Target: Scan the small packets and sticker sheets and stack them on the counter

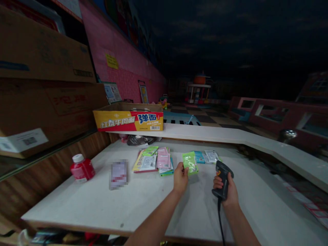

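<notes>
My left hand (181, 177) pinches the lower left edge of a bright green packet (190, 163) over the white tabletop (143, 205). Wrapped around the grip of a black barcode scanner (222, 177) is my right hand (230, 191); a cable runs down from its handle. Blue and white packets (202, 156) lie just behind the green one. To the left of my left hand rests a pile with pink packets (163, 160) on top. Beside that pile, a yellow and white packet (147, 162) has a smaller green packet (150, 150) on it.
A red bottle with a white cap (82, 169) stands at the left, near a blurred-out flat item (119, 174). Behind, a yellow and red noodle carton (129, 119) sits on the raised ledge (217, 133). Large cardboard boxes (48, 109) are stacked on the left.
</notes>
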`<state>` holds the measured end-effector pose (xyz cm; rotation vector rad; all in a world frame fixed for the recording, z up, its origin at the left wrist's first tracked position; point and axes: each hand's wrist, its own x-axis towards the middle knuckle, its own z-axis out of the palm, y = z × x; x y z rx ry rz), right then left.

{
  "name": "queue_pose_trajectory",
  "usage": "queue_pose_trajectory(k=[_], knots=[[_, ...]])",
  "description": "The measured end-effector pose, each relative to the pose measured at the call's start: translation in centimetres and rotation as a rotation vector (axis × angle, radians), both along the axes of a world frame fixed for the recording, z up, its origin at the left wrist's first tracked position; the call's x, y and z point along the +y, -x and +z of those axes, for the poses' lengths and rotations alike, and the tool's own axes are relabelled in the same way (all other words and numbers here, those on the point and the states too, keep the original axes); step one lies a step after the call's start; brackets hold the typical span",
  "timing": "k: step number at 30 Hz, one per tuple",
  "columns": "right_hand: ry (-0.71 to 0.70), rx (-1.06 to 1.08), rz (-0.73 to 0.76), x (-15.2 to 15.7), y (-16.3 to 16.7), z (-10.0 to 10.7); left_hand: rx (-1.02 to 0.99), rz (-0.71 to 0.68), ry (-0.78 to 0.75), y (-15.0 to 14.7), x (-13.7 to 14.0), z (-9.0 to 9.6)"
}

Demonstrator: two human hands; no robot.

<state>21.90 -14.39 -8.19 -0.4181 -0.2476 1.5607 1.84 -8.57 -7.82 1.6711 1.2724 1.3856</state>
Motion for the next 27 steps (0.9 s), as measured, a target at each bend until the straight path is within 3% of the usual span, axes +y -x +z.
queue_pose_trajectory(k=[5,9,15,21,24,27], knots=[[0.04,0.141,0.013,0.8,0.0,-2.0,0.113,0.272,-0.003,5.2,3.2,5.3],[0.056,0.146,0.016,1.0,0.1,-2.0,0.394,0.495,0.245,9.7,6.9,8.2],[0.055,0.114,0.027,1.3,-0.1,-2.0,0.742,0.539,0.375,11.4,8.3,8.4],[0.035,0.116,0.013,1.3,-0.2,-2.2,1.026,0.596,0.221,11.5,6.8,8.4],[0.06,0.179,0.017,1.2,-0.2,-2.0,1.065,0.645,0.145,12.4,6.4,8.2],[0.07,0.205,0.011,1.1,-0.1,-1.9,1.062,0.579,0.149,13.4,6.4,7.6]])
